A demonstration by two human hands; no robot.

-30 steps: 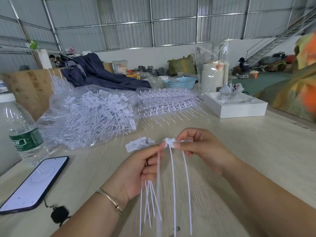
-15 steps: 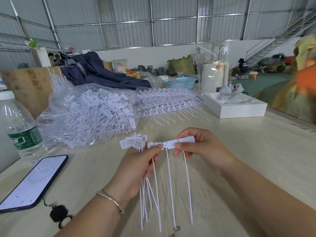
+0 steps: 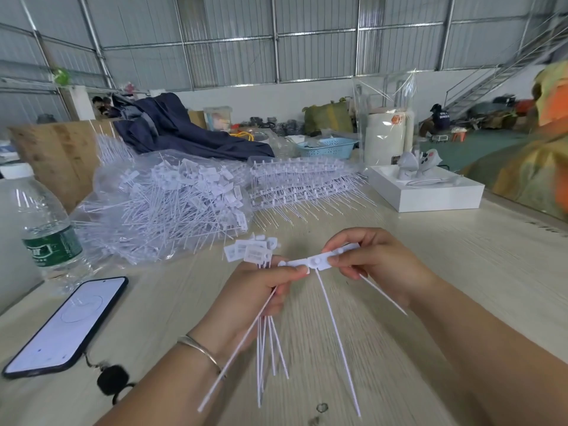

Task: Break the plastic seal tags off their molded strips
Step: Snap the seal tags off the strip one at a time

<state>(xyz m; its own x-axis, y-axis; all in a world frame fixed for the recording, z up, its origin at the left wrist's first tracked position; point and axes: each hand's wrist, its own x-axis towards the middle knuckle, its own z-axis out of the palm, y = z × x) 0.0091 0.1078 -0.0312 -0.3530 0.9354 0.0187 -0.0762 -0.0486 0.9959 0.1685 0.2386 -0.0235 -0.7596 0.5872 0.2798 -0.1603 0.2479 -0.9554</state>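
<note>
Far left on the pale wooden bench [image 3: 461, 272], a clear water bottle [image 3: 43, 229] with a green label stands upright, and just in front of it a smartphone [image 3: 67, 325] lies flat with its screen lit, a small black charm [image 3: 112, 379] on a cord beside its near corner. Behind those, a clear plastic bag of loose seal tags [image 3: 159, 207] sits heaped, and just right of it a stack of unbroken molded strips [image 3: 307, 186] with thin tails fanning toward us. Now to the action, front and centre: the left hand [image 3: 258, 290], a thin bangle [image 3: 199, 352] on its wrist, has its grip closed around a bundle of separated seal tags [image 3: 249, 252], heads poking up above the fingers, tails hanging below, while thumb and forefinger pinch the left end of a short molded strip [image 3: 319, 261]. The right hand [image 3: 375, 259] pinches the other end of that same strip, fingers curled over it. The strip is held level between the two hands, above the bench, with long white tails dangling down from it. Further right and back, a white box [image 3: 430, 195] rests on the bench with grey moulded items on top, and behind it stands a white cylinder wrapped in clear plastic [image 3: 387, 133].
</note>
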